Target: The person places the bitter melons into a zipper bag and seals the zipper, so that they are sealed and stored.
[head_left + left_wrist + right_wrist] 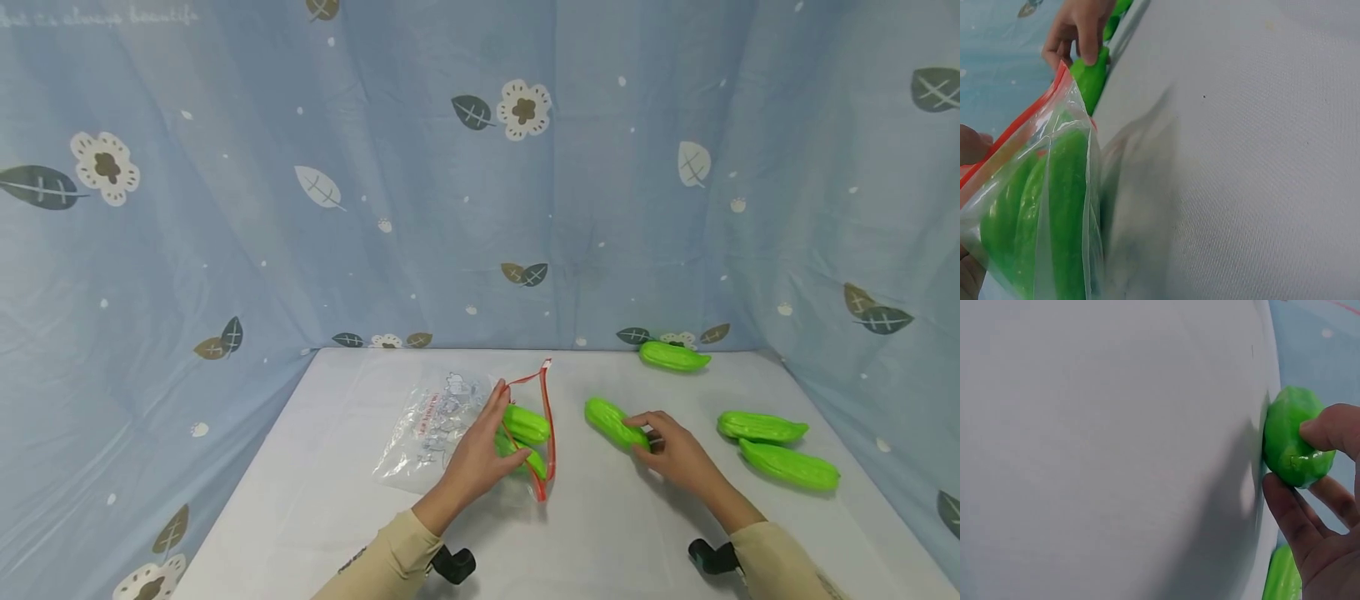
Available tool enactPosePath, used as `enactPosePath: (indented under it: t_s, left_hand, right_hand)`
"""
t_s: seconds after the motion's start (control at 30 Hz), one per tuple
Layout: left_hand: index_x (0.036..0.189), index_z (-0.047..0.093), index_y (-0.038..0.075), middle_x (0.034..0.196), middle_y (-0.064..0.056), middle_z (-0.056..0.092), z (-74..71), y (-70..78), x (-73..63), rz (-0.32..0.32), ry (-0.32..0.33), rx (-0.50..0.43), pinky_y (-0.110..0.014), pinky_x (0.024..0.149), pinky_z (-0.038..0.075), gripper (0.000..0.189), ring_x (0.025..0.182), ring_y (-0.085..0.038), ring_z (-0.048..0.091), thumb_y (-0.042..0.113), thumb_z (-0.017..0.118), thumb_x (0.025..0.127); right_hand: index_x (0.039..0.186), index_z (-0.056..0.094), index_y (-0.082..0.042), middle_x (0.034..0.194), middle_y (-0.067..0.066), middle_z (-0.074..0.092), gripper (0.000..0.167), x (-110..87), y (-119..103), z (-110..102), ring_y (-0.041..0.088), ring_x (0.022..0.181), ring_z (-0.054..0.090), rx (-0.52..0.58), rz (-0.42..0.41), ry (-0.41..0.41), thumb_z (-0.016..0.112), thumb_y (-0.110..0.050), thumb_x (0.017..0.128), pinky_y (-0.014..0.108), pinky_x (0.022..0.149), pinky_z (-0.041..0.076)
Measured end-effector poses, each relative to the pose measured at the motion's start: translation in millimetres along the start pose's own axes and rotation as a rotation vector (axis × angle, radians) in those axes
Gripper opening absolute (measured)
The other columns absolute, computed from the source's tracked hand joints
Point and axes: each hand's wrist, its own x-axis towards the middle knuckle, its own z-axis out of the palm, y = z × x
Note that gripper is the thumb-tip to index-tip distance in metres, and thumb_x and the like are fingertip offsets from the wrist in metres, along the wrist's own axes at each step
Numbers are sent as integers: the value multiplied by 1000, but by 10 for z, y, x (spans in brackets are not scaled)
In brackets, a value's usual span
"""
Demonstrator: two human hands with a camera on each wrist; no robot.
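High on the blue cloth [420,192], over at the left, I can pick out a line of faint white script [120,17]: "always" is legible, then what looks like "beautiful". The clear bag [408,454] bears red lettering [429,414], too small for me to read.

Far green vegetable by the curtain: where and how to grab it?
Pinch the far green vegetable across its thick middle, probably from above, near side: it lies roughly sideways at the back edge of the table, curtain close behind, right end tapering.
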Motion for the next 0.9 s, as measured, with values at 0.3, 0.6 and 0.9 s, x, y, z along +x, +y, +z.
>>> enactPosePath:
  t_s: [0.3,0.6,0.9]
  left_hand:
    - [162,25,6,171,4,11,21,-14,8,-1,8,11,-47,112,41,94,150,-26,30,27,80,89]
    - [161,26,5,171,-2,13,30,-27,11,1,13,3,-47,112,41,94,150,-26,29,25,81,88]
    - [161,26,5,171,0,13,19,-29,19,0,21,-8,-47,112,41,94,151,-26,29,25,81,88]
  right_hand:
    - [122,67,-14,117,8,62,43,-197,-89,78,22,95,67,46,-29,-5,78,5,84,28,75,59]
    - [121,67,-17,120,7,62,44,-257,-146,118,24,97,67,50,42,-16,78,4,84,25,75,58]
    - [122,66,-18,120,8,63,45,-277,-134,142,23,97,67,53,39,3,79,3,84,27,75,58]
